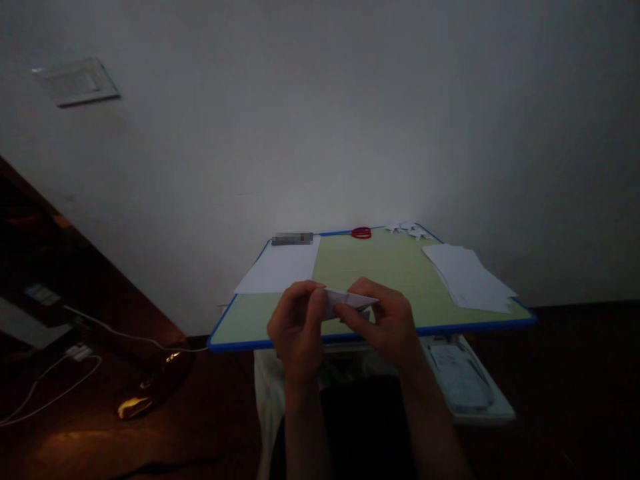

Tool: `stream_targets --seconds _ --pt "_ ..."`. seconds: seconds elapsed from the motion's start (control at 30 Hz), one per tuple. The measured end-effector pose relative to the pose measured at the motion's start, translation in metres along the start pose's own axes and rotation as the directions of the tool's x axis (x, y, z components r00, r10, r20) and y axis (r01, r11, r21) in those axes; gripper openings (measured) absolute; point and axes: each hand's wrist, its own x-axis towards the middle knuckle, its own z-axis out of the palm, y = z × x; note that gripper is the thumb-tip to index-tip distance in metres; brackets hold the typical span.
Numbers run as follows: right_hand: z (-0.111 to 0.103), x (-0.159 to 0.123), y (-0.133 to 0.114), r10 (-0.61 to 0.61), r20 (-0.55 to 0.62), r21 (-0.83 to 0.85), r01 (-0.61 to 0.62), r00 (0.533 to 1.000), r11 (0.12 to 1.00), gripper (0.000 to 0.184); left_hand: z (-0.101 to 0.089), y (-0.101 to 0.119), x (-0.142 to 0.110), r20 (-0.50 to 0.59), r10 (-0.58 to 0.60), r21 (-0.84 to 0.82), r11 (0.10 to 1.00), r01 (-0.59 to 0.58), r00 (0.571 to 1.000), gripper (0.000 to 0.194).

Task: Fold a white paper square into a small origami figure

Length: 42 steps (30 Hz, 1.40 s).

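A small folded piece of white paper (332, 301) is held between my two hands, just above the near edge of the table. My left hand (299, 327) pinches its left end, thumb in front and fingers curled behind. On the other side, my right hand (387, 320) grips the paper between thumb and fingers, and a pointed corner sticks out to the right. Parts of the paper are hidden by my fingers.
The green table (370, 267) has a blue rim. White sheets (285, 267) lie at left under a dark pixelated object (293, 239). Red-handled scissors (361, 233) and folded paper pieces (407, 229) sit at the back. A paper stack (470, 277) lies right, above a drawer (465, 380).
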Motion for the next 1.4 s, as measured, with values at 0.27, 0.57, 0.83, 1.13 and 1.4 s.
stream_targets --seconds 0.27,0.57,0.83,1.13,1.4 --pt "0.0024 -0.0022 -0.0023 -0.006 -0.089 -0.019 0.004 0.996 1.0 0.023 0.005 0.003 -0.0017 0.044 -0.025 -0.002 1.0 0.025 0.999 0.009" --pt "0.006 -0.0005 -0.0034 -0.043 -0.124 -0.003 0.043 0.991 0.999 0.028 0.0063 0.0023 -0.0019 0.042 -0.048 -0.015 0.999 0.048 0.998 0.008" --pt "0.0032 0.0013 -0.0014 0.003 -0.076 -0.036 -0.006 0.997 0.999 0.014 0.0062 0.0009 -0.001 -0.004 -0.023 0.025 0.999 0.023 1.0 0.009" --pt "0.0032 0.0002 -0.0021 0.073 -0.114 -0.012 -0.075 0.991 0.997 0.018 0.0054 0.0025 -0.0004 0.044 -0.031 0.011 0.999 0.031 0.999 0.007" --pt "0.0058 0.0004 -0.0046 0.124 -0.166 0.03 -0.12 0.978 0.992 0.031 0.0036 0.0003 -0.0001 0.072 -0.02 -0.016 1.0 0.021 0.997 0.006"
